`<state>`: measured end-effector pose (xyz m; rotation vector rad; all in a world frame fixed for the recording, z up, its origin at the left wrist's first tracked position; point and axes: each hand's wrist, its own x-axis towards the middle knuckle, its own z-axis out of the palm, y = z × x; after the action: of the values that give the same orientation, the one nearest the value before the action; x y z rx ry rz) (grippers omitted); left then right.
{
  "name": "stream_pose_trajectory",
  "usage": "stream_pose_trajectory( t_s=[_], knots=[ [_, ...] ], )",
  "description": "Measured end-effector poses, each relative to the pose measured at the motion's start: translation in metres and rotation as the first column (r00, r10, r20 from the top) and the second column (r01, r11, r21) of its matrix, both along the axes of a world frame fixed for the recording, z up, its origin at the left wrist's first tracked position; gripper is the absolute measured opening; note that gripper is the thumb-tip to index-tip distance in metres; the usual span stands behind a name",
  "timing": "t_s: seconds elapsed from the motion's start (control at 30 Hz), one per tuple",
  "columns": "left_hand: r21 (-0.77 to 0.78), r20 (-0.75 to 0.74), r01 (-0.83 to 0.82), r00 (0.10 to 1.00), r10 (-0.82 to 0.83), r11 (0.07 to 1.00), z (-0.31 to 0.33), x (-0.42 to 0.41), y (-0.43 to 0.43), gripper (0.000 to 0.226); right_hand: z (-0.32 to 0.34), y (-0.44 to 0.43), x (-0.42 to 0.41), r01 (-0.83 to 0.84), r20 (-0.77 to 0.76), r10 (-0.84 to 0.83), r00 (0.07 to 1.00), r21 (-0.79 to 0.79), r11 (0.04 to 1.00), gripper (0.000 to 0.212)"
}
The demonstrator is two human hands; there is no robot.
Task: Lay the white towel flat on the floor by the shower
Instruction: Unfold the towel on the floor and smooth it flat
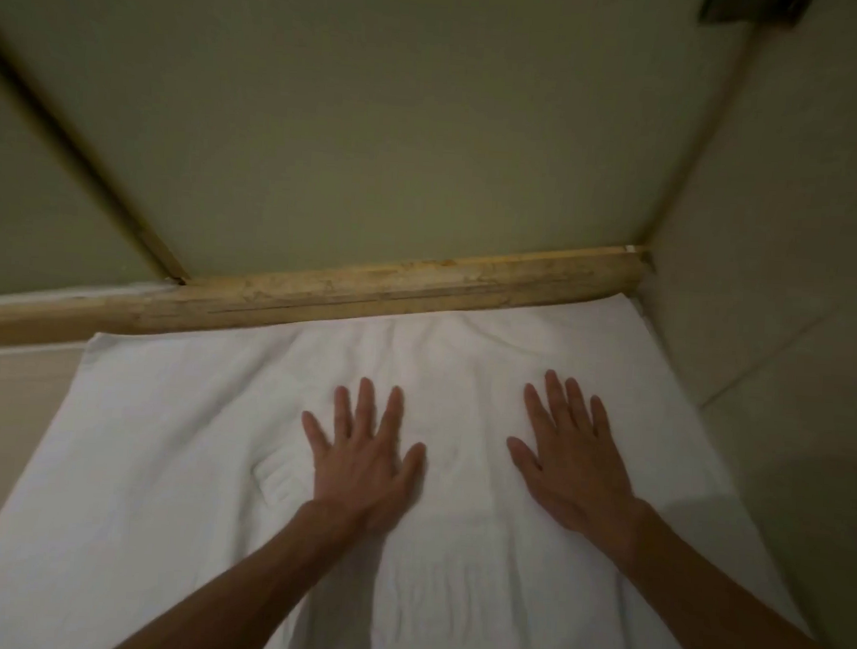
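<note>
The white towel (167, 459) lies spread on the floor, its far edge against the tan stone shower curb (368, 290). Shallow wrinkles show near the far edge and in the middle. My left hand (363, 455) presses flat on the towel's centre with fingers straight and spread. My right hand (571, 458) lies palm down on the towel a little to the right, fingers straight too. Neither hand grips the cloth.
Behind the curb stands the shower's glass panel (379, 120) with a metal frame strip (76, 147) at the left. A tiled wall (797, 246) rises close on the right, touching the towel's right edge. Bare beige floor (4, 423) shows at the left.
</note>
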<state>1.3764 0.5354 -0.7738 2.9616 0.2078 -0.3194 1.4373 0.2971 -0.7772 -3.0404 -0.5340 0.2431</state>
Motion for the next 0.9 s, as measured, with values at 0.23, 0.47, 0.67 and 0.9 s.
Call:
stream_pose_trajectory(
  t_s=[0.23,0.47,0.67,0.9],
  knots=[
    [0.027,0.076,-0.093,0.993,0.090,0.995,0.003,0.010,0.050,0.078,0.006,0.017,0.004,-0.089,0.061,0.089,0.994,-0.005,0.996,0.079],
    [0.030,0.037,-0.211,0.977,0.210,0.977,-0.006,0.014,0.113,0.079,0.004,0.048,0.050,-0.051,-0.006,0.051,0.999,-0.021,0.998,0.070],
    [0.001,0.078,-0.211,0.975,0.210,0.978,-0.007,0.015,0.115,0.086,-0.003,0.058,0.047,-0.029,0.001,0.029,1.000,-0.054,0.998,0.076],
    [0.038,0.094,-0.241,0.967,0.236,0.970,-0.003,0.037,0.128,0.086,-0.002,0.076,0.048,-0.142,0.037,0.143,0.989,-0.013,0.990,0.074]
  ],
)
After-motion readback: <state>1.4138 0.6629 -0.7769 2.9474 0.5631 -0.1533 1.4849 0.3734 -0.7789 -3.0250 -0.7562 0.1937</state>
